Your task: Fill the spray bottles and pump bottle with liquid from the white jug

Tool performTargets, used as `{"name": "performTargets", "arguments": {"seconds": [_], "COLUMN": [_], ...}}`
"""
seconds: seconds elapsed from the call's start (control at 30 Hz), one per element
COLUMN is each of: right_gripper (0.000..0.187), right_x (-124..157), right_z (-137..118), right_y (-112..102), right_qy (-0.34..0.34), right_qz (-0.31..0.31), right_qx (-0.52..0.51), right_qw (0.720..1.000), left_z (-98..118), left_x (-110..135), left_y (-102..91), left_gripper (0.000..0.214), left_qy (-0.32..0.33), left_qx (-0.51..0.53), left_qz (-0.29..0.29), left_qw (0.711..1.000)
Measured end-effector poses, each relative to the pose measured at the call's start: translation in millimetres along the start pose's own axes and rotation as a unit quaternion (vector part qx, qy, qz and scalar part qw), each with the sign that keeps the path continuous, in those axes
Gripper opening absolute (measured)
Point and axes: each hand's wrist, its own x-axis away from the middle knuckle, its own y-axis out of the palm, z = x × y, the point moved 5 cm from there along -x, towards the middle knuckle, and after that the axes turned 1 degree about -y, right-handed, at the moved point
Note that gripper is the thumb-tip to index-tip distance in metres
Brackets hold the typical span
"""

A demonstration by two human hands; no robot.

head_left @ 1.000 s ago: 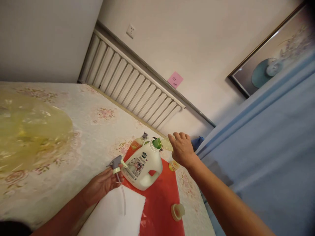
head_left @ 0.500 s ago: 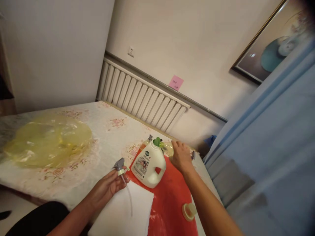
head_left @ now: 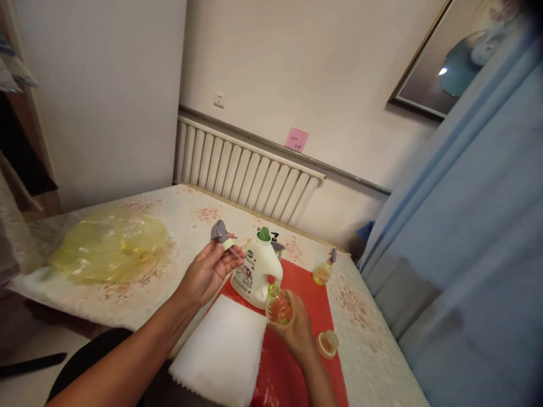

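My left hand (head_left: 208,271) is closed around a grey trigger sprayer head (head_left: 221,233), lifted above the table beside a white detergent jug (head_left: 257,267) with a green funnel (head_left: 264,234) in its neck. My right hand (head_left: 297,330) grips a small clear bottle of yellow-orange liquid (head_left: 278,303), its neck open, just in front of the jug over the red mat (head_left: 299,316). A second small spray bottle (head_left: 323,272) with its sprayer on stands at the mat's far right corner.
A white cloth (head_left: 223,353) lies at the table's near edge. A pale cap (head_left: 328,343) rests on the mat by my right wrist. A crumpled yellow plastic bag (head_left: 112,244) lies far left. A radiator (head_left: 246,175) lines the wall; blue curtain (head_left: 470,237) hangs at right.
My right hand came back from the far side of the jug holding the small bottle and now sits near me. My left hand rose with the sprayer head.
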Motion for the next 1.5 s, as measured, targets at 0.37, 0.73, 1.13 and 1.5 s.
{"name": "performTargets", "arguments": {"seconds": [0.37, 0.73, 1.13, 1.5], "right_gripper": [0.057, 0.066, 0.073, 0.069], "right_x": [23, 21, 30, 44], "right_z": [-6, -21, -20, -19], "right_y": [-8, -3, 8, 23], "right_qy": [0.034, 0.082, 0.158, 0.196], "right_qz": [-0.019, -0.049, -0.094, -0.118], "right_qx": [-0.021, -0.092, -0.281, -0.310], "right_qw": [0.999, 0.991, 0.942, 0.923], "left_z": [-21, -60, -80, -93], "left_x": [4, 24, 46, 54], "left_y": [27.4, 41.1, 41.7, 18.0], "left_gripper": [0.028, 0.037, 0.035, 0.030], "left_qy": [-0.011, -0.066, -0.122, -0.150], "left_qx": [-0.034, -0.185, -0.278, -0.286], "left_qz": [-0.001, -0.059, -0.159, -0.163], "left_qw": [0.999, 0.979, 0.939, 0.932]}}
